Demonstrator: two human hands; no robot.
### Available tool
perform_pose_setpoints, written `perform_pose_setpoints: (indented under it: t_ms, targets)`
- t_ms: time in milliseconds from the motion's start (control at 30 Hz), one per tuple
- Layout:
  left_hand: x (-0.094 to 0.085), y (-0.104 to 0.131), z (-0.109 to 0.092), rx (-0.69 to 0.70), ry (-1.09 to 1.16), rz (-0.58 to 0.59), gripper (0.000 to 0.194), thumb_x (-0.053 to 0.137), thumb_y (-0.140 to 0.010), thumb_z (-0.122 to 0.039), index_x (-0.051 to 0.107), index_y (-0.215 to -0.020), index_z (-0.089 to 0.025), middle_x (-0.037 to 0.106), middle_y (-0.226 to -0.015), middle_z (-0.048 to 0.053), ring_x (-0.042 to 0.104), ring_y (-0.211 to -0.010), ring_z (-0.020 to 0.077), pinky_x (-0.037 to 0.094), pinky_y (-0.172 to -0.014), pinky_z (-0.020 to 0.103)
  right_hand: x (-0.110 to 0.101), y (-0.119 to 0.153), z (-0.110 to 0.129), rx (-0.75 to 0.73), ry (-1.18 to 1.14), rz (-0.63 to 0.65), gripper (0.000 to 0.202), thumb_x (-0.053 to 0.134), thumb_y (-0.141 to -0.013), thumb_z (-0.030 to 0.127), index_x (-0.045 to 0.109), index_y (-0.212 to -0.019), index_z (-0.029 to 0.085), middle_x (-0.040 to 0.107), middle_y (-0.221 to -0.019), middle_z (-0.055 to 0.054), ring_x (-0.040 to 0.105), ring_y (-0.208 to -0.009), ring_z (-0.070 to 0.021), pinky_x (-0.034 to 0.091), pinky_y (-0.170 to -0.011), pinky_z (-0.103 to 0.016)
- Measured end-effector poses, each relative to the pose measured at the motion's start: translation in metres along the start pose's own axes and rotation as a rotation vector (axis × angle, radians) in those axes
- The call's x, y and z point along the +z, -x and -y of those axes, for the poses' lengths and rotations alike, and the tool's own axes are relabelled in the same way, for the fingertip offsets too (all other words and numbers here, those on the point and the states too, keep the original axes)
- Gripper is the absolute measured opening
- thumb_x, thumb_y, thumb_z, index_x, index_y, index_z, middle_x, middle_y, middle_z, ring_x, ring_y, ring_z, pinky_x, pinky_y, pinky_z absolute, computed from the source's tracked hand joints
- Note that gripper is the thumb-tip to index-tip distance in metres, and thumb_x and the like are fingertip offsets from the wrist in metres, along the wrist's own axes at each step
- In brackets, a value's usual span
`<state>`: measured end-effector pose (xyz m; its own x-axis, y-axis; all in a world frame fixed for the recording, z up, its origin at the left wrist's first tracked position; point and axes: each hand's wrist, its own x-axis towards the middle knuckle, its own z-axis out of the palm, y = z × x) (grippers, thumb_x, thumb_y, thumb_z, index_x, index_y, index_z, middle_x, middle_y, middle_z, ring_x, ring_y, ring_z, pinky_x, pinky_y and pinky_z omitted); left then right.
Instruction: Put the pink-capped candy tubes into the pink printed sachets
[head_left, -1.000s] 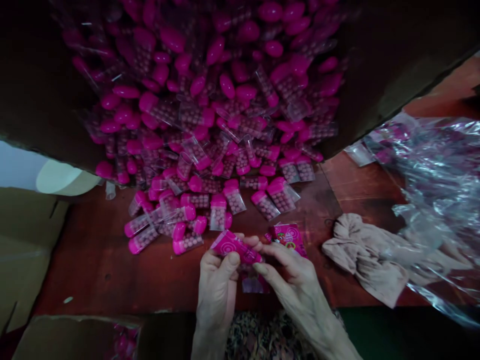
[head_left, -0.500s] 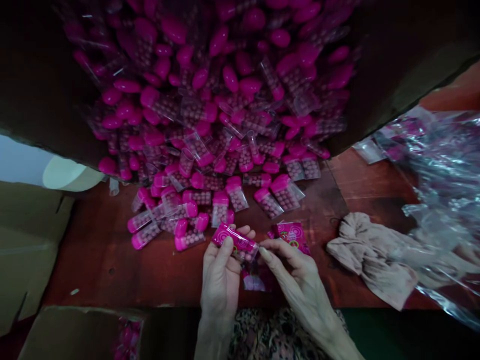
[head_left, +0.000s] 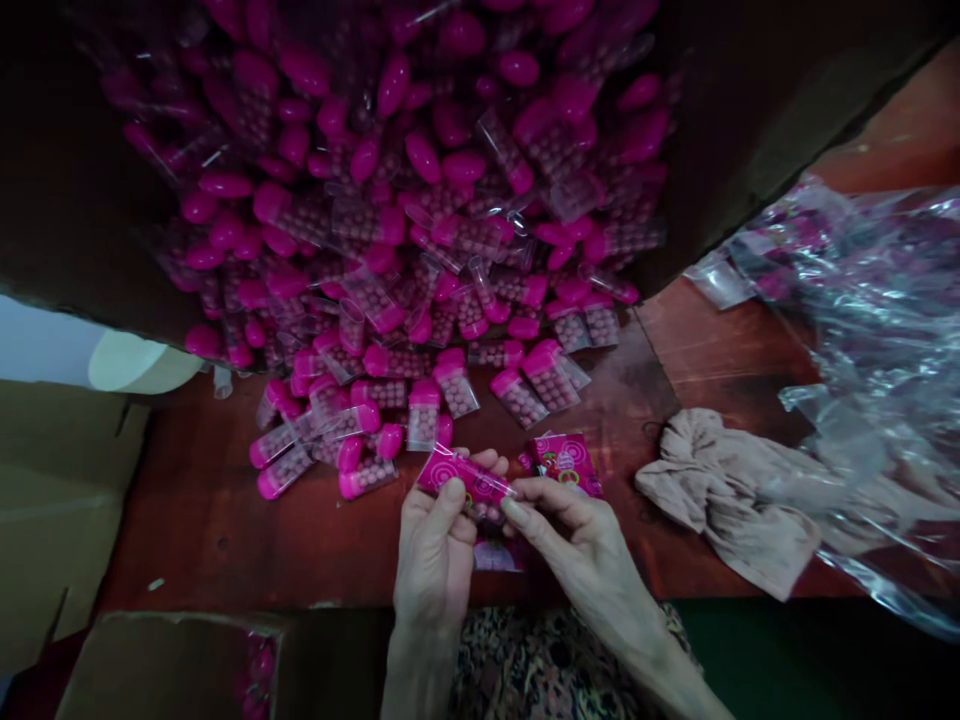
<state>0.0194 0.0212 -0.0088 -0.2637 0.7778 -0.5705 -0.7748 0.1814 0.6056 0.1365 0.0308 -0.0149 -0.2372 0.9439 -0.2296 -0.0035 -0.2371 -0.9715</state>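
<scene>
A small clear candy container with a pink printed label (head_left: 474,482) is held low in the middle, round pink candies showing through its lower side. My left hand (head_left: 437,540) is closed around its left part, thumb on top. At its right end, my right hand (head_left: 570,530) pinches the edge between thumb and forefinger. Behind my right hand lies a stack of pink printed labels (head_left: 566,462). Another printed piece (head_left: 498,555) lies under the held container. Beyond my hands, several pink-capped containers (head_left: 424,412) of candies are spread on the red table (head_left: 225,540).
A large open box (head_left: 750,120) lies ahead, heaped with pink-capped containers (head_left: 465,165). To the right are a beige cloth (head_left: 735,490) and clear plastic bags (head_left: 885,330). A white round object (head_left: 142,362) and cardboard (head_left: 52,490) stand left. A lower box (head_left: 165,665) sits at bottom left.
The view has shifted slightly, so most of the scene sits further left. My right thumb and forefinger are now closer against the right end of the held container. My left hand keeps its hold.
</scene>
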Motion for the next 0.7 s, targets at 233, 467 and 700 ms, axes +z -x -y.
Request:
perform_pose_setpoints:
  t_ms: [233,467,700]
  targets:
    - [-0.003,0.000,0.003,-0.013,-0.004,-0.044,0.024,0.079,-0.059,-0.022,0.067,-0.078,-0.015,0.073,-0.074,0.006,0.069,-0.082,0.0245,0.053,-0.078,0.037,0.006,0.008,-0.003,-0.204,0.271,-0.075,0.006,0.056,-0.083,0.020,0.062,-0.081,0.018,0.066,-0.070,0.000,0.060,-0.061,-0.0120,0.047,-0.058,-0.020]
    - [-0.010,0.002,0.005,-0.035,0.004,-0.068,0.020,0.078,-0.062,-0.023,0.065,-0.075,-0.014,0.073,-0.075,0.006,0.070,-0.075,0.0207,0.054,-0.077,0.033,0.011,0.014,-0.007,-0.234,0.294,-0.072,0.006,0.054,-0.084,0.019,0.060,-0.084,0.018,0.065,-0.075,-0.002,0.060,-0.067,-0.0141,0.045,-0.063,-0.023]
    - [-0.011,0.009,0.001,-0.137,0.058,-0.061,0.025,0.072,-0.069,-0.031,0.068,-0.082,-0.011,0.073,-0.082,0.013,0.069,-0.076,0.0226,0.055,-0.072,0.033,0.004,0.016,0.000,0.123,-0.052,0.122,0.026,0.054,-0.085,0.040,0.055,-0.072,0.018,0.052,-0.065,0.003,0.047,-0.060,-0.0101,0.037,-0.055,-0.021]
